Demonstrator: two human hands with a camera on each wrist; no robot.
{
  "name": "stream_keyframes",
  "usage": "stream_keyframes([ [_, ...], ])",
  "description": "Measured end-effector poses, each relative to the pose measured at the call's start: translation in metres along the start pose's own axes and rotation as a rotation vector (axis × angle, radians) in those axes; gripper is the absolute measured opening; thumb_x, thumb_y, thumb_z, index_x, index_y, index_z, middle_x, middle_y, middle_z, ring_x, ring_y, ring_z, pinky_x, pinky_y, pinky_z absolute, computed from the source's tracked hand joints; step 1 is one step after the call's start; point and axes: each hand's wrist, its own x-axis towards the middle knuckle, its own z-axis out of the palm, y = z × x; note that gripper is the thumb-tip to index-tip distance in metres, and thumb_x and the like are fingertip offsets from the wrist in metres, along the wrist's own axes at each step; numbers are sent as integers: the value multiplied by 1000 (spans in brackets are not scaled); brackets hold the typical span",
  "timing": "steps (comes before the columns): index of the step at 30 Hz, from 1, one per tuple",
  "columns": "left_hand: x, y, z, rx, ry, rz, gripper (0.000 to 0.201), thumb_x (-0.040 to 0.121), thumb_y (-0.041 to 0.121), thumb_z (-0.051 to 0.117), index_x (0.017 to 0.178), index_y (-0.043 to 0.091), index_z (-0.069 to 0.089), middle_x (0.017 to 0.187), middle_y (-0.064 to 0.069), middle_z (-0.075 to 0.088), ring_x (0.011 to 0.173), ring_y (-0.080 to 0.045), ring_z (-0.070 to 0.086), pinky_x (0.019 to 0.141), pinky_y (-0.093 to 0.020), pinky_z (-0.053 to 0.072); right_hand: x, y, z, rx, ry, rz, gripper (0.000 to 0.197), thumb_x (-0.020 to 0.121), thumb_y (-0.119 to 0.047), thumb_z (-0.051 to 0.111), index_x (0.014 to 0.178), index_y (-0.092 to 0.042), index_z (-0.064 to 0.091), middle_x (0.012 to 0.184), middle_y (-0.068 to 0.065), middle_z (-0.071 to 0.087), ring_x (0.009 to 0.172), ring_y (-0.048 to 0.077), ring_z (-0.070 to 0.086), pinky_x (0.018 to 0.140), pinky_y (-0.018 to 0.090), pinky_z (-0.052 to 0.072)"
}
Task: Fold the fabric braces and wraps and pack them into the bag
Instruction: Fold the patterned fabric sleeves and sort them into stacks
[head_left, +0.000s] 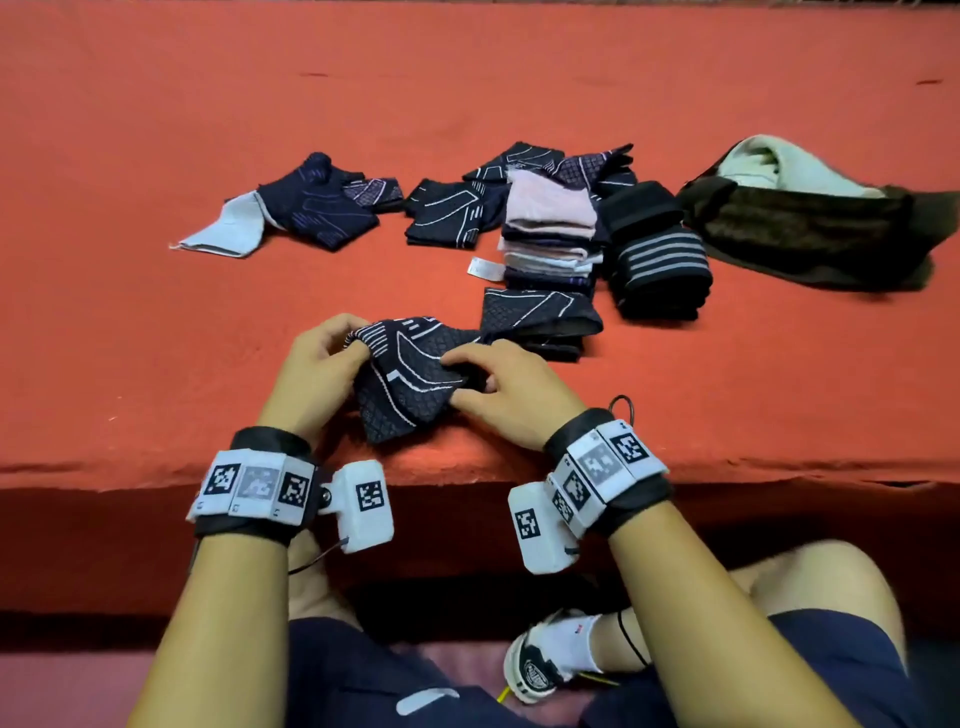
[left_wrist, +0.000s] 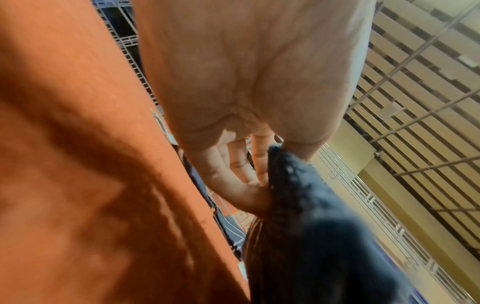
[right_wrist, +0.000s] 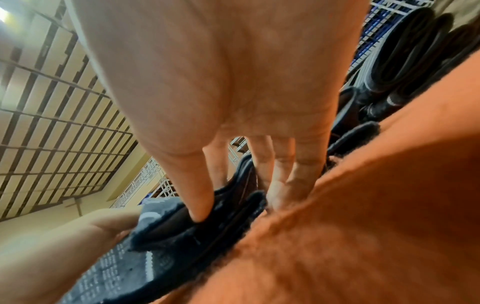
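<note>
A dark navy knit brace (head_left: 405, 374) with white lines lies near the front edge of the orange-red table (head_left: 156, 322). My left hand (head_left: 332, 348) pinches its left end between thumb and fingers, and the left wrist view shows that dark brace (left_wrist: 298, 185) held at my fingertips. My right hand (head_left: 488, 384) pinches the right end; the right wrist view shows my thumb and forefinger on the brace (right_wrist: 182, 226). Behind it stand a folded brace (head_left: 540, 317), a stack of folded wraps (head_left: 550, 234) and a striped black roll (head_left: 654, 260). The dark bag (head_left: 810, 223) lies open at the right.
Loose braces (head_left: 317, 202) (head_left: 452, 213) lie at the middle back, one with a pale grey flap (head_left: 223, 234). A light cloth (head_left: 779, 166) sits in the bag's mouth. The table's front edge (head_left: 467, 478) runs just below my wrists; my knees and a shoe are beneath.
</note>
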Motion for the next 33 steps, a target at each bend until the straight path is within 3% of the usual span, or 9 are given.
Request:
stream_keyframes([
  [3,-2,3,5,-19,-2,-4,19,91,3,56,89,16,69,90,-15,69,84,-25,62,79,-43,49,0,-1,-1,-17,2,10,49,81,-17,76,129,-20,64,120,3,61,103,20,58,90,21,37],
  [5,-3,7,20,1,-29,11,18,91,7,57,85,20,68,84,-14,66,76,-24,57,66,-37,44,-3,2,-4,-30,46,21,51,76,-7,75,125,-18,66,120,2,65,99,19,61,93,21,41],
  [9,-5,16,42,-30,-67,94,21,90,5,56,86,20,70,90,-9,71,85,-22,62,79,-39,49,-13,10,-18,48,246,30,34,72,-7,75,102,-24,75,94,-8,73,70,7,59,76,18,44],
  [15,-8,39,64,-118,-92,152,21,93,-4,55,90,10,70,88,-4,72,83,-16,64,79,-31,53,-38,8,-44,158,445,0,9,78,-25,78,83,-28,71,87,-9,64,72,8,58,71,23,45],
  [20,-7,34,77,4,-242,84,14,95,-1,57,101,-5,69,95,-16,72,82,-17,65,76,-29,53,-51,23,-51,69,548,18,11,80,-34,79,83,-30,69,121,-5,48,113,14,43,98,22,33],
  [25,-4,28,64,85,-352,-31,23,96,10,61,105,-11,68,104,-26,72,89,-26,67,86,-41,55,-58,31,-73,301,593,-67,11,90,-21,72,82,-19,64,77,-16,67,74,-3,58,71,19,45],
  [27,-1,33,60,82,-398,-45,23,93,8,65,109,-9,67,105,-24,72,89,-24,68,84,-33,57,-57,36,-81,332,652,-77,11,90,-19,72,82,-18,64,73,-15,65,72,-4,56,70,18,43],
  [30,7,35,58,171,-492,-51,25,90,6,68,111,-7,63,104,-20,73,88,-21,69,84,-31,57,-51,52,-90,412,731,-25,12,90,-21,71,82,-16,63,75,-7,64,73,5,56,72,31,46],
  [33,17,28,57,307,-513,-87,14,93,6,65,107,1,64,91,-14,71,71,-13,67,66,-22,57,-47,73,-91,443,770,85,15,90,-29,68,82,-18,61,76,-3,65,72,13,59,70,42,51],
])
